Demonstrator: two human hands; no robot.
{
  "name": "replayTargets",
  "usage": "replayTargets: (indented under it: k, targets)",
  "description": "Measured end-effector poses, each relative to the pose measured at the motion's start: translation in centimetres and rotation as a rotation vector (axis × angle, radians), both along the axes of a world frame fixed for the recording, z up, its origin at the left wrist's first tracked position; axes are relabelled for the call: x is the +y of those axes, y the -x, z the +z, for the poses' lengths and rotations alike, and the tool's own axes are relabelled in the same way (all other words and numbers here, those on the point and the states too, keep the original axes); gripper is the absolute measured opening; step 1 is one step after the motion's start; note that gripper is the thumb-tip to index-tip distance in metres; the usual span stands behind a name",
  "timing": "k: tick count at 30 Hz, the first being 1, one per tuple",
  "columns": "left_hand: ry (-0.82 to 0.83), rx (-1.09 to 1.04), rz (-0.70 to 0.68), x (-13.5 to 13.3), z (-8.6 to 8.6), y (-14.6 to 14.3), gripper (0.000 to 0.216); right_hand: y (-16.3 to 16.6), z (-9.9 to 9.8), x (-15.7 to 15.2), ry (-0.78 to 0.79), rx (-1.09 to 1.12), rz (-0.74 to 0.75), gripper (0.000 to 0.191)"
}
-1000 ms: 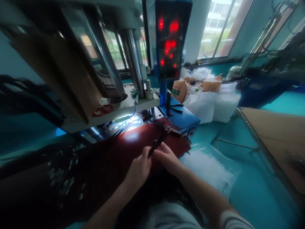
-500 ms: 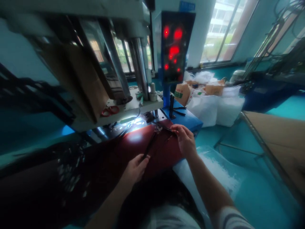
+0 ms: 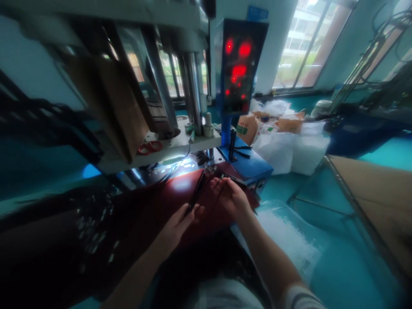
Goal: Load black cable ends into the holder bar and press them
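My left hand [image 3: 176,224] pinches the near end of a thin black strip [image 3: 197,193] that lies over a dark red work mat [image 3: 167,201] and points toward the lit gap under the press [image 3: 180,165]. Just right of the strip, my right hand [image 3: 231,196] rests on the mat with fingers spread forward, and I see nothing held in it. A small metal fitting [image 3: 210,169] sits near the far end of the strip, blurred.
A press machine with steel columns [image 3: 193,94] stands over the mat. Red scissors [image 3: 149,148] lie on its shelf. A control panel with red lights [image 3: 240,64] stands behind. White bags [image 3: 289,148] sit on the floor at right, and a brown table [image 3: 373,193] farther right.
My right hand has pulled back from the far edge of the mat and settled beside the strip. My left hand has pushed the strip a little toward the press.
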State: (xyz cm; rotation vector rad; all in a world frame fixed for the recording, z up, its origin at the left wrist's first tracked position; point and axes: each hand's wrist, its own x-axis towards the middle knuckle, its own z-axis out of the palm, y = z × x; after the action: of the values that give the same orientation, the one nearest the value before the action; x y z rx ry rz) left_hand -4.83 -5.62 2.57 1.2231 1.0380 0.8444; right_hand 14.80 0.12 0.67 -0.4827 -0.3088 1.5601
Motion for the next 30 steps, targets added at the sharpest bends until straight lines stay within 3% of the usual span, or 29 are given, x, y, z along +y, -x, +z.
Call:
replayTargets:
  k: [3, 6, 9, 12, 16, 21, 23, 26, 28, 30]
  targets:
    - [0.066, 0.0, -0.092, 0.0, -1.6, -1.4, 0.034, 2.0, 0.7, 0.0, 0.014, 0.009, -0.085, 0.006]
    - [0.077, 0.024, -0.113, -0.4, -2.3, -2.0, 0.031, 2.6, 1.6, 0.0, -0.024, 0.001, -0.052, 0.007]
    - [0.139, -0.019, -0.081, -0.9, -2.4, -1.5, 0.033, 2.3, 2.1, -0.7, -0.108, 0.003, 0.11, 0.02]
    - [0.242, -0.038, -0.205, -1.7, -2.9, -0.2, 0.033, 2.5, 1.7, -1.8, -0.186, -0.075, 0.339, 0.031]
    - [0.321, -0.073, -0.354, -2.5, -4.2, 1.3, 0.032, 3.8, 0.7, -3.7, -0.247, -0.281, 0.551, 0.023]
    - [0.146, -0.079, -0.188, -2.4, -3.2, 0.4, 0.032, 5.0, 0.0, -4.8, -0.392, -0.589, 0.824, 0.036]
    - [0.135, -0.022, -0.172, -2.1, -2.4, -0.5, 0.031, 4.5, 0.5, -4.3, -0.411, -0.541, 0.773, 0.048]
    - [0.121, 0.016, -0.169, -1.8, -1.8, -1.6, 0.025, 3.1, 2.1, -2.9, -0.482, -0.561, 0.503, 0.057]
    - [0.082, 0.068, -0.126, -1.7, -1.9, -2.1, 0.021, 2.4, 3.3, -2.1, -0.553, -0.815, 0.461, 0.048]
    - [0.016, 0.174, -0.073, -1.7, -2.3, -2.4, 0.02, 2.3, 4.1, -1.7, -0.659, -1.133, 0.538, 0.039]
